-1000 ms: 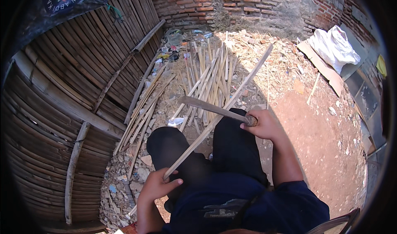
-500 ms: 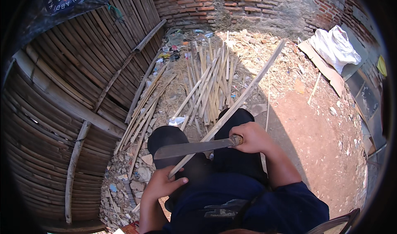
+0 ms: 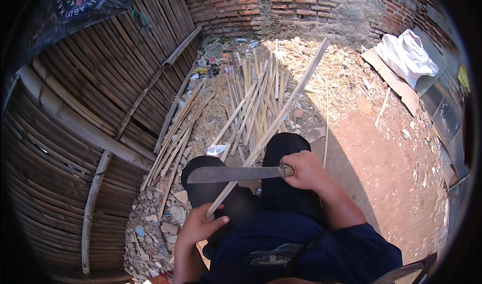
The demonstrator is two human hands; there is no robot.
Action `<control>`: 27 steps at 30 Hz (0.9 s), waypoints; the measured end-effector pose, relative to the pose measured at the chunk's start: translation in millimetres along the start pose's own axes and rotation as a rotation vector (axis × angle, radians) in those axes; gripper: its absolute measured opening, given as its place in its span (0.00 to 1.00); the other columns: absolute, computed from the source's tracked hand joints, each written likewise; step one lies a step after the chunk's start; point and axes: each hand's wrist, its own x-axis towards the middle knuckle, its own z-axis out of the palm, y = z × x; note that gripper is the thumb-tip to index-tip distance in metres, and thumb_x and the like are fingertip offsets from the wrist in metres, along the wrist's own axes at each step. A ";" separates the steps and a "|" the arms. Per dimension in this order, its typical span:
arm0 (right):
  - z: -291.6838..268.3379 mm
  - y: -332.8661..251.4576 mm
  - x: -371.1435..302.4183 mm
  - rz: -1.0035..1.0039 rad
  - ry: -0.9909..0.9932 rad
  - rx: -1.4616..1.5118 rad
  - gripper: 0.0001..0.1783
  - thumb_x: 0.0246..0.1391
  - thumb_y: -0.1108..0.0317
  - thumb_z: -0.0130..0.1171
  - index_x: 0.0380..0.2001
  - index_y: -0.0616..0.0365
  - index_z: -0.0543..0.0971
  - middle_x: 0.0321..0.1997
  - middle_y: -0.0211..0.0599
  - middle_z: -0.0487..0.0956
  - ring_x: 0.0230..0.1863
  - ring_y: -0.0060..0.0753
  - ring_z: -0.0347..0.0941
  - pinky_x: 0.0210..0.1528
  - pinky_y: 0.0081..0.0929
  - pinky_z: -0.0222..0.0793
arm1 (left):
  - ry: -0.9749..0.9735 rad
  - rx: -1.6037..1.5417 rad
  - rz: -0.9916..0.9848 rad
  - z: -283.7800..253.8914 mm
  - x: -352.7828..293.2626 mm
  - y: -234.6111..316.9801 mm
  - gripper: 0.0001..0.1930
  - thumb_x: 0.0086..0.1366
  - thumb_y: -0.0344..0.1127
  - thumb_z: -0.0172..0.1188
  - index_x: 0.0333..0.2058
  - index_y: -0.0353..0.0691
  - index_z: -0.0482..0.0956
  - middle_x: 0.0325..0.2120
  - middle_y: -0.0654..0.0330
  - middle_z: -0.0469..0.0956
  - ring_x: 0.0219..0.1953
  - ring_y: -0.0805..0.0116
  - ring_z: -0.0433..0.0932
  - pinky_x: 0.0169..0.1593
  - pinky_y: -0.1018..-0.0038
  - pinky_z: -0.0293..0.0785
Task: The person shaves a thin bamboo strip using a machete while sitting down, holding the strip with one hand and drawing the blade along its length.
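My left hand (image 3: 202, 224) is closed around the near end of a long bamboo strip (image 3: 288, 106), which slants up and away to the right between my knees. In my right hand (image 3: 305, 170) is the handle of a machete (image 3: 233, 174). Its broad dark blade points left and lies across the strip, a short way beyond my left hand. Whether blade and strip touch, I cannot tell.
Beyond my knees lies a pile of split bamboo strips (image 3: 261, 100), with more strips (image 3: 173, 138) along the slatted bamboo wall (image 3: 65, 133) at left. A brick wall (image 3: 311, 8) closes the far side. A white sack (image 3: 407, 58) rests at far right on brown board (image 3: 394, 80).
The strip's far end has swung a little to the left. The machete blade has turned slightly and now lies more level across the strip.
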 end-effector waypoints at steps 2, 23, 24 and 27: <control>2.7 0.6 2.4 -0.021 -0.009 -0.003 0.12 0.41 0.65 0.68 0.33 0.52 0.82 0.29 0.40 0.83 0.35 0.53 0.81 0.36 0.47 0.76 | -0.039 0.010 -0.032 -7.7 -4.8 1.5 0.23 0.61 0.36 0.77 0.53 0.36 0.83 0.20 0.77 0.64 0.23 0.86 0.61 0.28 0.81 0.58; -29.8 26.0 3.6 0.250 0.114 0.088 0.15 0.46 0.59 0.75 0.34 0.54 0.84 0.29 0.45 0.82 0.33 0.56 0.80 0.38 0.45 0.74 | -0.074 -0.084 0.030 -15.1 -11.2 4.0 0.24 0.63 0.35 0.76 0.55 0.36 0.81 0.18 0.78 0.61 0.21 0.87 0.59 0.26 0.81 0.54; -31.0 31.8 5.2 0.281 0.216 0.085 0.16 0.48 0.58 0.77 0.34 0.55 0.84 0.28 0.45 0.82 0.34 0.55 0.80 0.37 0.45 0.74 | -0.076 -0.108 0.016 -16.7 -12.2 0.8 0.24 0.63 0.35 0.76 0.55 0.36 0.81 0.18 0.78 0.61 0.21 0.87 0.59 0.26 0.81 0.54; -36.1 32.9 2.6 0.333 0.267 0.056 0.15 0.48 0.58 0.75 0.35 0.54 0.84 0.29 0.45 0.82 0.35 0.55 0.81 0.37 0.45 0.74 | -0.068 -0.126 0.026 -13.2 -8.2 -4.6 0.23 0.64 0.35 0.75 0.55 0.36 0.81 0.18 0.78 0.62 0.21 0.87 0.60 0.27 0.81 0.55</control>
